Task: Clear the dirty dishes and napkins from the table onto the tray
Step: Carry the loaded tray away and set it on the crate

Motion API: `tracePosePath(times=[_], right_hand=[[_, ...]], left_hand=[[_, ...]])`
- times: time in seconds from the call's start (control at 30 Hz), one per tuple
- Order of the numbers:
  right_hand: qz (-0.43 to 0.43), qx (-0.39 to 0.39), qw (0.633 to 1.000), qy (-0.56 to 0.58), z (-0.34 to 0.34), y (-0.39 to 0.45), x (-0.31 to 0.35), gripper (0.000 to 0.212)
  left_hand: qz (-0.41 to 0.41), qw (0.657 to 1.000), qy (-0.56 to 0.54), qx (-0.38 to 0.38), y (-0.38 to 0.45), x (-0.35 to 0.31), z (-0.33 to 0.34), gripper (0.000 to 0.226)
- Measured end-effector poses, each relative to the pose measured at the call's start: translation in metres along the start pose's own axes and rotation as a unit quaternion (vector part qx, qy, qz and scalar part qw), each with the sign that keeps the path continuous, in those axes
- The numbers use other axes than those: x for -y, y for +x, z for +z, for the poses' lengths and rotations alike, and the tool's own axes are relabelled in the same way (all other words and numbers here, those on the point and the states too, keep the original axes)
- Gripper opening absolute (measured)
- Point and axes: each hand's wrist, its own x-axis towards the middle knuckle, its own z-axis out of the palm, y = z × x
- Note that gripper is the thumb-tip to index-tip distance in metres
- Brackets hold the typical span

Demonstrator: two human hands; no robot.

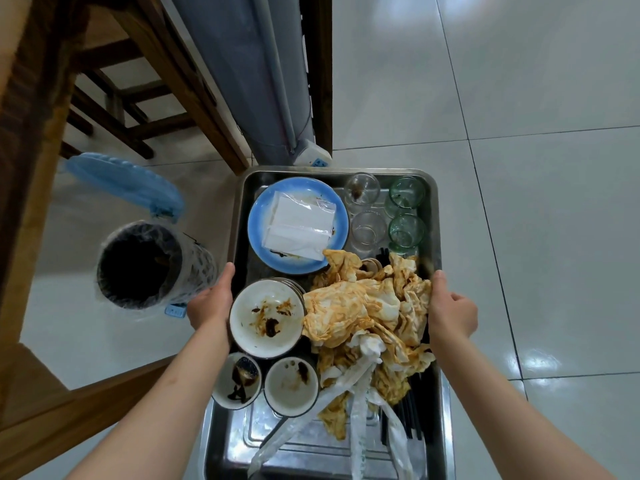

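Observation:
I carry a steel tray (pixel 239 216) above the tiled floor. My left hand (pixel 209 301) grips its left rim and my right hand (pixel 452 306) grips its right rim. On the tray lie a blue plate (pixel 258 223) with a packet of white napkins (pixel 299 225), several glasses (pixel 407 228), a stained white bowl (pixel 266 318), two small sauce dishes (pixel 291 386), a heap of orange-stained napkins (pixel 363 306), crumpled clear plastic (pixel 360 410) and black chopsticks (pixel 410 417).
A bin (pixel 145 265) lined with a plastic bag stands open on the floor at the left, its blue lid (pixel 128 178) raised. Wooden table edges (pixel 41 403) and a wooden chair (pixel 138 81) are at the left. A grey column (pixel 249 74) rises ahead.

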Motion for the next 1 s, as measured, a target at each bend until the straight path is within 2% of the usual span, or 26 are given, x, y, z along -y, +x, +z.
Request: tracePosePath(times=[0.43, 0.8, 1.0], right_hand=[[-0.037, -0.031, 0.999, -0.001, 0.001, 0.005, 0.01, 0.054], [-0.027, -0.045, 0.999, 0.008, -0.013, 0.002, 0.006, 0.053], [-0.024, -0.049, 0.998, 0.025, -0.046, -0.011, 0.02, 0.052]], left_hand=[[-0.026, 0.999, -0.026, -0.012, 0.001, 0.008, 0.003, 0.048], [-0.032, 0.997, -0.059, -0.034, -0.016, 0.007, 0.0, 0.048], [-0.024, 0.999, -0.037, -0.029, -0.052, -0.014, -0.007, 0.063]])
